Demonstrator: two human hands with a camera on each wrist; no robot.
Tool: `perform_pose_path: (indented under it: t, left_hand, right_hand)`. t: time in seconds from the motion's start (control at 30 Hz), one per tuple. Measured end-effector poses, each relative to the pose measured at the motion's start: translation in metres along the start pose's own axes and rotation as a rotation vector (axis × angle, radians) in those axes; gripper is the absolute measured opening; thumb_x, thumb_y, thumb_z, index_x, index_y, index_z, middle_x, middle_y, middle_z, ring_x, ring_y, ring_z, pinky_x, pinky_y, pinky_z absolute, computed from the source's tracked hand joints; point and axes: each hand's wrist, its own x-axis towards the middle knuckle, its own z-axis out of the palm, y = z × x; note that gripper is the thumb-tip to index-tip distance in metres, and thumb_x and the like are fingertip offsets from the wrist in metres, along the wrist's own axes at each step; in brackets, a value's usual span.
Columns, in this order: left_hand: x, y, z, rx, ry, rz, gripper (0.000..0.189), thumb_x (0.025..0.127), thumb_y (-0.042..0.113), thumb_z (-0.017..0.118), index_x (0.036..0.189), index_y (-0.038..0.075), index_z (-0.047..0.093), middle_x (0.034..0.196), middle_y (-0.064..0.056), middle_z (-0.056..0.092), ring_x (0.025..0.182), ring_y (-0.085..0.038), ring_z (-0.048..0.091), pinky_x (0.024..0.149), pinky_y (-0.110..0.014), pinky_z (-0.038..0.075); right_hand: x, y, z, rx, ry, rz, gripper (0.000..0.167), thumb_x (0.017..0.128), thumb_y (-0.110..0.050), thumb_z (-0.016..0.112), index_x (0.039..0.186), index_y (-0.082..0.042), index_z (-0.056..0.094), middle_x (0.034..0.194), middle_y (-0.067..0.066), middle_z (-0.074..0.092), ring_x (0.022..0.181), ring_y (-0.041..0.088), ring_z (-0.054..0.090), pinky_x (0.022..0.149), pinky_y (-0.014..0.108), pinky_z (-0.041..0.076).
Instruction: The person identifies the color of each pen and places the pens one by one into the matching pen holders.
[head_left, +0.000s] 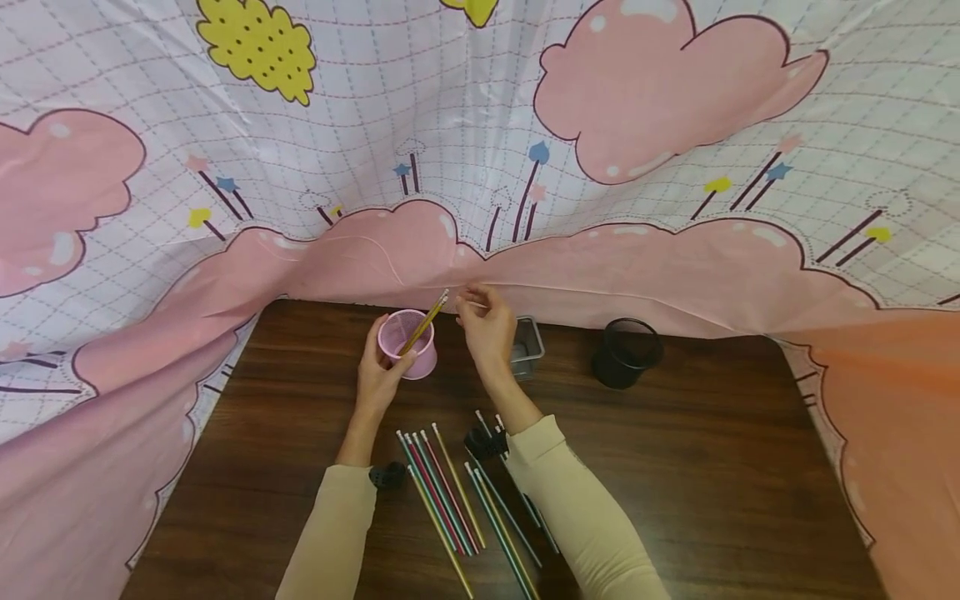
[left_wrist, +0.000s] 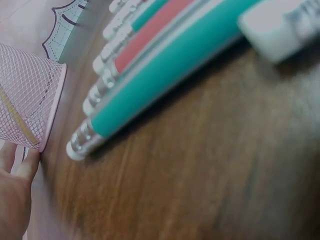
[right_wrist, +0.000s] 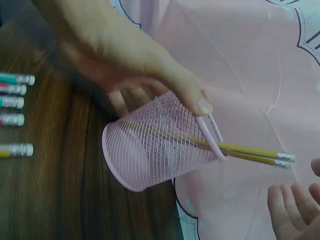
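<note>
Any marks on the pencil ferrules are too blurred for me to read. Landmark is the pink mesh cup (head_left: 422, 361): round, open wire wall, solid pink band at rim and base, near the far edge of the dark wood-grain bench (head_left: 712, 450). Looks roughly upright; can't tell if its base touches the wood. Two yellow pencils (head_left: 424, 327) in it, side by side, silver ferrules and white erasers up, leaning over the rim on the cup's right. Hands: left hand (head_left: 381, 379) grasps the cup from its left, thumb at the rim, fingers round the wall. Right hand (head_left: 487, 329) is just right of the cup, near the eraser ends but apart from them, fingers loosely bent, nothing visible in its grasp. Further right of the cup: a grey square mesh holder (head_left: 531, 342), partly behind the right hand, then a round black mesh cup (head_left: 627, 358). On the near side of the pink cup, a bunch of loose pencils (head_left: 442, 492) in teal, red-pink and gold, erasers toward the cup; second group (head_left: 503, 533) just right of that, some under the right sleeve (head_left: 592, 517). Cloud-print cloth (head_left: 420, 250) hangs beyond the cup.
</note>
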Motion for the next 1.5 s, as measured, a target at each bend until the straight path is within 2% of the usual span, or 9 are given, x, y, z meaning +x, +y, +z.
perform_pose_path:
  t: [0.13,0.47,0.63,0.77,0.9,1.03,1.13,1.37,1.5]
  left_hand:
    - [-0.001,-0.001,-0.001,0.002,0.003,-0.007,0.079,0.085,-0.006,0.073,0.152,-0.002,0.030,0.145,-0.033,0.041,0.130,-0.054,0.041,0.106,-0.061,0.037]
    - [-0.001,-0.001,0.000,0.001,0.009,-0.019,0.080,0.084,-0.006,0.073,0.152,-0.002,0.030,0.145,-0.032,0.041,0.132,-0.052,0.041,0.107,-0.065,0.032]
    - [0.000,0.001,0.000,0.004,0.007,-0.026,0.079,0.084,-0.006,0.072,0.152,0.001,0.031,0.145,-0.033,0.041,0.132,-0.053,0.039,0.108,-0.066,0.031]
    - [0.000,0.000,0.001,-0.010,-0.001,-0.030,0.080,0.085,-0.006,0.072,0.153,0.001,0.030,0.146,-0.033,0.039,0.134,-0.053,0.038,0.109,-0.065,0.029]
    - [-0.001,-0.001,0.002,-0.020,0.000,-0.040,0.082,0.085,-0.005,0.073,0.153,0.000,0.029,0.148,-0.032,0.038,0.134,-0.052,0.038,0.109,-0.065,0.030]
    - [-0.001,-0.001,0.003,-0.016,0.009,-0.042,0.081,0.085,-0.006,0.072,0.153,0.000,0.029,0.147,-0.032,0.039,0.134,-0.051,0.039,0.109,-0.063,0.031]
    - [-0.001,-0.001,0.003,-0.013,0.012,-0.038,0.080,0.085,-0.007,0.072,0.152,0.000,0.029,0.146,-0.032,0.040,0.133,-0.050,0.040,0.108,-0.063,0.032]
    - [-0.001,-0.001,0.002,0.009,0.027,-0.023,0.081,0.084,-0.006,0.073,0.152,-0.001,0.030,0.146,-0.031,0.041,0.133,-0.048,0.041,0.108,-0.063,0.032]
    - [-0.002,0.001,0.004,0.020,0.031,-0.032,0.080,0.085,-0.006,0.073,0.152,0.000,0.031,0.146,-0.031,0.041,0.133,-0.049,0.042,0.107,-0.064,0.033]
  right_hand:
    - [-0.003,0.003,-0.009,-0.054,-0.008,-0.012,0.033,0.089,-0.010,0.075,0.119,0.000,0.068,0.109,0.013,0.073,0.088,0.025,0.074,0.068,0.026,0.059]
    - [-0.021,0.007,-0.041,-0.111,-0.029,-0.046,0.044,0.089,-0.024,0.077,0.127,-0.008,0.064,0.115,0.007,0.071,0.094,0.017,0.071,0.075,0.025,0.056]
    - [-0.035,0.005,-0.056,-0.088,-0.038,-0.084,0.039,0.089,-0.020,0.077,0.125,-0.012,0.065,0.114,0.007,0.071,0.093,0.021,0.071,0.074,0.033,0.058]
    - [-0.039,0.006,-0.061,-0.050,-0.044,-0.100,0.037,0.089,-0.016,0.077,0.124,-0.009,0.065,0.112,0.011,0.071,0.093,0.027,0.071,0.076,0.039,0.059]
    - [-0.044,0.004,-0.069,-0.040,-0.060,-0.078,0.037,0.090,-0.013,0.075,0.124,-0.004,0.064,0.113,0.018,0.070,0.094,0.031,0.070,0.078,0.031,0.058]
    - [-0.053,-0.012,-0.078,-0.032,-0.071,-0.064,0.035,0.091,-0.007,0.073,0.122,0.004,0.063,0.111,0.024,0.069,0.094,0.035,0.069,0.076,0.024,0.057]
    - [-0.058,-0.022,-0.084,-0.018,-0.065,-0.056,0.031,0.090,-0.001,0.071,0.119,0.007,0.063,0.108,0.028,0.068,0.092,0.037,0.069,0.075,0.024,0.057]
    - [-0.061,-0.015,-0.098,0.059,-0.081,-0.047,0.030,0.089,0.004,0.070,0.117,0.011,0.060,0.106,0.032,0.066,0.090,0.049,0.066,0.076,0.028,0.059]
    - [-0.066,-0.011,-0.107,0.047,-0.080,-0.038,0.033,0.089,0.004,0.070,0.119,0.011,0.060,0.104,0.031,0.067,0.089,0.053,0.064,0.075,0.029,0.060]
